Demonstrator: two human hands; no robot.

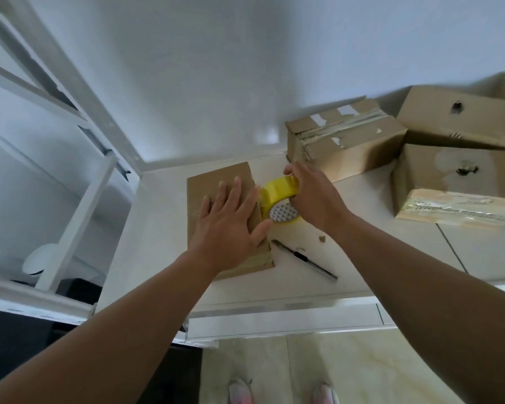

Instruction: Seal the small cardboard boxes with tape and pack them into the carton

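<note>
A small brown cardboard box (216,185) sits on the white tabletop (362,258), near its left edge. The left hand (231,225) lies flat on top of the box with its fingers spread out, pressing down and gripping nothing. Just beside the box's right side is a roll of yellow sticky tape (280,199). The right hand (309,193) is wrapped around the roll and holds it tight, with the roll touching the box's right edge. On the tabletop in front of the roll lies a thin silver and black cutter knife (306,260), close to the front edge. Three more brown cardboard boxes stand toward the back right corner: one with torn tape (341,141), one with a hole (458,118), and one with a taped side (455,182). A white metal shelf (70,199) stands to the left of the tabletop.
</note>
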